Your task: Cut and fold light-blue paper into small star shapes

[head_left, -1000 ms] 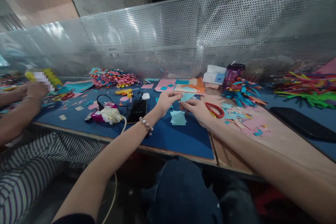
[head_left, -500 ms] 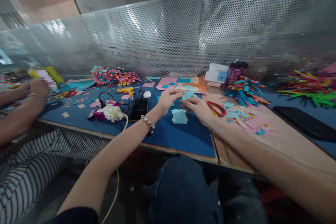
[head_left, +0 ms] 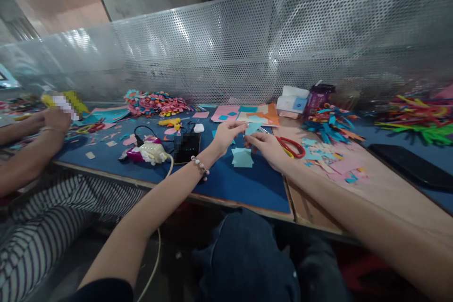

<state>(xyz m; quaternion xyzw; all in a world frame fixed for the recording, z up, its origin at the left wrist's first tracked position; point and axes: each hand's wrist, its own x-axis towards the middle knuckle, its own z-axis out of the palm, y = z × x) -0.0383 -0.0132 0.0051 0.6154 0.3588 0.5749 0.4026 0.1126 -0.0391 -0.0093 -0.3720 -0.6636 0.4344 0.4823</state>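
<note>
Between my two hands is a small light-blue piece of paper (head_left: 252, 127), held up above the blue table top. My left hand (head_left: 226, 136) pinches its left edge between thumb and fingers. At its lower right, my right hand (head_left: 266, 146) has its fingers closed on the same piece. Just below lies a small stack of light-blue paper squares (head_left: 242, 157). Red-handled scissors (head_left: 293, 147) rest beside my right hand, with part of them hidden behind it. Behind my left hand, another blue paper piece (head_left: 230, 137) is partly covered.
Coloured sheets (head_left: 262, 113) lie at the back near a perforated metal screen (head_left: 226, 56). To the left are a phone (head_left: 187, 147), a power strip (head_left: 146, 152) and a yellow glue gun (head_left: 170, 122). Paper scraps (head_left: 332, 160) cover the right side. A co-worker's hand (head_left: 58, 120) is at far left.
The light-blue paper between my hands has tilted a little, showing more of its face. Both hands stay almost in place.
</note>
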